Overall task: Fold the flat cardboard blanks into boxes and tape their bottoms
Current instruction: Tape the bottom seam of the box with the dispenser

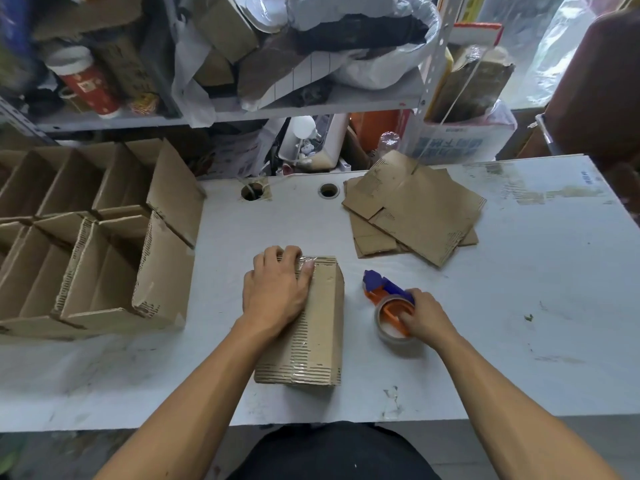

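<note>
A scuffed white table spans the view, bare surface lying open at its right and near edge. Assembled corrugated boxes, tops open, are crowded at the left edge. A fanned stack of flat cardboard blanks is seen at the far right-centre. A folded box stands bottom-up at centre, clear glossy tape along its seam. The left hand is pressed flat on its far end, fingers extended. An orange-and-blue tape dispenser just beside the box is gripped by the right hand.
</note>
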